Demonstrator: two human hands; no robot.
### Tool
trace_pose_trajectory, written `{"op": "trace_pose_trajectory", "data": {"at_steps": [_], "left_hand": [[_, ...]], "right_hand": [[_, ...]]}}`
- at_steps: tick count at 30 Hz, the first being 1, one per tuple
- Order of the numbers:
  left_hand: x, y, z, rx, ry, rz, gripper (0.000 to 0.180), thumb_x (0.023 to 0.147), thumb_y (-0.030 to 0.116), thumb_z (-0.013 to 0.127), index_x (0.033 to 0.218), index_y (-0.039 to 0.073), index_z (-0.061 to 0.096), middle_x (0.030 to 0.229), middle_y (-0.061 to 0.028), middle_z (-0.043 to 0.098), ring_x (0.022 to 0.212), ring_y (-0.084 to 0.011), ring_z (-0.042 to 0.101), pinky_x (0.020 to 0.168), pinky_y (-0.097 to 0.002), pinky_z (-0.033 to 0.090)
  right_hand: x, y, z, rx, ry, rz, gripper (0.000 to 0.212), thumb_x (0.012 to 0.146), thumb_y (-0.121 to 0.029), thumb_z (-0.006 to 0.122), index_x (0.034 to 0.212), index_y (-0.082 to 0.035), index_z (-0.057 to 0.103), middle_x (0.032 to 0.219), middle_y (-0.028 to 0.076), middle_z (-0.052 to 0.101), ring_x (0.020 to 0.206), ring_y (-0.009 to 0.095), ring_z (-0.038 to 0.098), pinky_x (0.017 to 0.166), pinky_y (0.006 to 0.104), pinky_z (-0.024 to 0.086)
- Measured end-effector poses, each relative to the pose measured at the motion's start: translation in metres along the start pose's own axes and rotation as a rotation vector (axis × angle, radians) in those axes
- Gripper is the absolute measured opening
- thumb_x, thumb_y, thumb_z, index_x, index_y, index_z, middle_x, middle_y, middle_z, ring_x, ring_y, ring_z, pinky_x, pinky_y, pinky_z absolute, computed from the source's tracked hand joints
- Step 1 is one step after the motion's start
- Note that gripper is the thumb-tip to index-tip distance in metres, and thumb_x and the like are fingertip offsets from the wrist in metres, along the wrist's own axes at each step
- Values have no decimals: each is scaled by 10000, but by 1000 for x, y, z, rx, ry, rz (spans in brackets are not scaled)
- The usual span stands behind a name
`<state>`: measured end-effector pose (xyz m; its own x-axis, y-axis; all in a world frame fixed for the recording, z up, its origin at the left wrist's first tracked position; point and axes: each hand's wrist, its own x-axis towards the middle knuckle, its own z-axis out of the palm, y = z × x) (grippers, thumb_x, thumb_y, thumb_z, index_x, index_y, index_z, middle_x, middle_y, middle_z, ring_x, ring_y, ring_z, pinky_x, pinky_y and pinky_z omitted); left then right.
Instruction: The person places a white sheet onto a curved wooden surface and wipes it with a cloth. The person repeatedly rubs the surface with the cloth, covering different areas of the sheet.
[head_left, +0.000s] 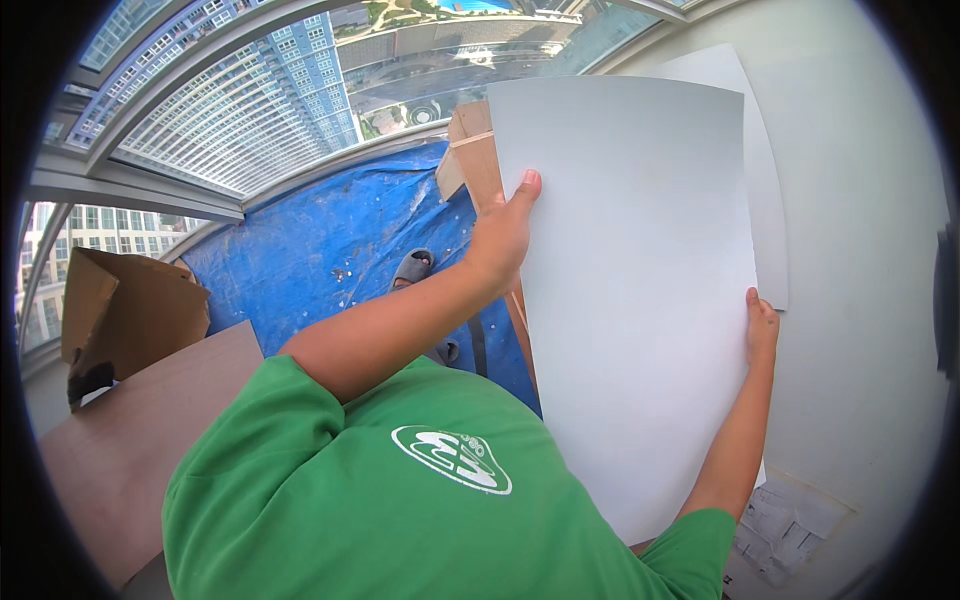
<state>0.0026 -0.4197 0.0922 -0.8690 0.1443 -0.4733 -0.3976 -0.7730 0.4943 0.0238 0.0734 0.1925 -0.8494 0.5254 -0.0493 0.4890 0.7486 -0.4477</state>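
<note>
A large white panel [630, 300] stands tilted in front of me, held by its two long edges. My left hand [503, 235] grips its left edge, thumb lying on the white face and the other fingers hidden behind. On the opposite edge, lower down, my right hand [762, 325] is closed round the rim, its fingers partly out of sight. Behind the panel's upper right, a second white sheet [768, 190] leans against the wall. Brown wooden boards [478, 165] show past the left edge, close to my left hand.
A blue tarp [310, 255] covers the floor, with my sandalled foot [412, 268] on it. At left stand an open cardboard box [135, 310] and a brown flat board [160, 430]. Large windows [240, 110] line the far side; a pale wall [860, 250] rises at right, with printed paper [790, 525] low down.
</note>
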Motion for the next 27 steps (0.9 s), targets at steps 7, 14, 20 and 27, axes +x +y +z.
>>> {"op": "trace_pose_trajectory", "data": {"at_steps": [7,14,20,27], "left_hand": [[97,-28,-61,204,144,-15,399,1079,353,549,1249,0,625,1113,-91,688,980,-162,639,875,-323,526],[163,-19,-120,263,207,-64,241,1067,270,580,1092,39,641,894,-34,678,752,-128,675,617,-287,583],[192,-26,-157,363,246,-98,184,1028,200,650,1102,32,649,878,-49,706,731,-139,692,605,-291,581],[211,-38,-183,402,291,-97,224,1017,203,674,1121,6,646,873,-64,724,714,-135,689,606,-271,564]], "right_hand": [[31,-54,14,-295,-16,-10,627,988,-536,680,692,-106,332,664,-38,281,643,119,254,567,327,274],[49,-97,41,-360,-126,-12,510,1008,-492,666,980,17,692,814,23,628,772,138,535,764,317,468],[65,-107,80,-353,-224,-4,549,1031,-455,644,1323,9,676,1126,98,742,1030,178,647,986,331,485],[94,-111,119,-371,-269,-28,594,1013,-427,675,1429,-8,608,1312,148,705,1204,232,650,1079,354,457]]}}
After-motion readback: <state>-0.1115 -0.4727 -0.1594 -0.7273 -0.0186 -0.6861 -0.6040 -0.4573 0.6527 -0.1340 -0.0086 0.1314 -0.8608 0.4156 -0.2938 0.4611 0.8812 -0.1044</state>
